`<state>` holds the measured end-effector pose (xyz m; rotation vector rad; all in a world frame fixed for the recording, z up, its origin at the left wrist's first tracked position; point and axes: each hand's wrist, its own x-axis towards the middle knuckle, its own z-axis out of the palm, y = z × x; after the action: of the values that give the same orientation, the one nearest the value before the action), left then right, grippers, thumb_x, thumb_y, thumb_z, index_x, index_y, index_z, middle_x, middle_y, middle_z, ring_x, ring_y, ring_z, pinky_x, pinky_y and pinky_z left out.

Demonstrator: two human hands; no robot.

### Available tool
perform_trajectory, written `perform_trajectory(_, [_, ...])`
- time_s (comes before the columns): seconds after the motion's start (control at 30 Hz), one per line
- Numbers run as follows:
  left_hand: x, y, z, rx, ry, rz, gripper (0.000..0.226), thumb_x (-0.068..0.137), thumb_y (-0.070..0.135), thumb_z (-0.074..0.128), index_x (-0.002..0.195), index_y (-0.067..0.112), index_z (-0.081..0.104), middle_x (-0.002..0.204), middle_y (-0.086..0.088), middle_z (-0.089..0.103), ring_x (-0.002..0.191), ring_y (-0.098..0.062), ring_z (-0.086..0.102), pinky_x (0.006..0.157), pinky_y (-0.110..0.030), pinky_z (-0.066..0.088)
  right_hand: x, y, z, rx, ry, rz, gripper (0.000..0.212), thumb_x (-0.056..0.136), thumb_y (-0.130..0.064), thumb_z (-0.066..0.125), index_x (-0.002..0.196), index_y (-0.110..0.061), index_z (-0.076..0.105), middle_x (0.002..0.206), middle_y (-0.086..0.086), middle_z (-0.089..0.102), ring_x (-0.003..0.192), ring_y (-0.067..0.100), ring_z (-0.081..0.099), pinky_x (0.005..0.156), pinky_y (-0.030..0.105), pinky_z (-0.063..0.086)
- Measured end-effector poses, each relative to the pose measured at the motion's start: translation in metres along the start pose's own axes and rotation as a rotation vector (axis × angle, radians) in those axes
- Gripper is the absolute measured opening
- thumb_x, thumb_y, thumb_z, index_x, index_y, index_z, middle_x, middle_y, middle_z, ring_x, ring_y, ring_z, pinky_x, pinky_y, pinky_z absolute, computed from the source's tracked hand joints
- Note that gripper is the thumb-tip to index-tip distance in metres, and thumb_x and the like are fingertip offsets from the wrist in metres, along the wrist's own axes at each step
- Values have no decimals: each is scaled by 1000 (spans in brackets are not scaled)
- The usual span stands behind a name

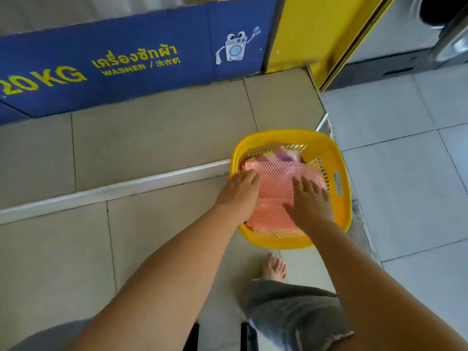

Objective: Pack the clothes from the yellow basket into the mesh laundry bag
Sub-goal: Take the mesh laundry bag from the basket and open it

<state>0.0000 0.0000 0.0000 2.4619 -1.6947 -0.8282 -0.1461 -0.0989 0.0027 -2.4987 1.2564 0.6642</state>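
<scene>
Pink mesh laundry bag (278, 178) is lying flat atop clothes (272, 156) in yellow basket (345, 198), left hand (239, 195) and right hand (310, 201) pressing open-palmed, gripping nothing; packing is appearing unstarted

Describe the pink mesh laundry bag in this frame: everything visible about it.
The mesh laundry bag is pink netting with an open diamond weave, looking soft and limp. It lies flat and folded on top of the clothes inside the yellow basket, covering most of them; a striped cloth shows beyond its far edge. The left hand rests on its left side, the right hand flat on its right. No opening or closure is visible.
</scene>
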Motion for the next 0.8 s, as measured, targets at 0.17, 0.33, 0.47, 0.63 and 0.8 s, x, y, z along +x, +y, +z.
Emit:
perform_trajectory(0.17, [54,2,40,127,-18,-13,78,94,18,58,154,8,10,163,-13,6,149,-34,12,120,-43,14,31,14,34,-48,25,30,104,83,-47,66,152,-27,-9,162,5,-7,150,28,-3,120,49,6])
perform_trajectory(0.33, [82,10,66,175,24,-152,72,91,19,62,149,4,21,151,-21,30,138,-40,32,114,-50,24,53,28,53,-50,118,46,111,72,-47,74,152,-34,-2,160,9,12,146,32,17,114,50,20])
perform_trajectory(0.47, [93,15,82,75,116,-294,64,92,9,56,147,4,22,145,-25,32,132,-45,36,107,-51,36,62,32,58,-59,175,32,103,69,-48,75,150,-34,13,148,7,34,134,32,37,106,48,31])
perform_trajectory(0.63, [90,16,86,20,147,-391,47,97,6,46,141,3,32,140,-27,43,128,-42,46,102,-48,41,60,27,58,-115,216,59,83,73,-44,73,142,-32,29,134,13,43,127,34,40,102,49,32])
perform_trajectory(0.8, [73,15,80,-117,262,-257,44,101,8,30,143,9,43,152,-7,39,141,-28,33,110,-37,32,43,19,66,-202,321,57,41,86,-34,57,125,-24,49,126,9,55,123,30,47,102,48,32])
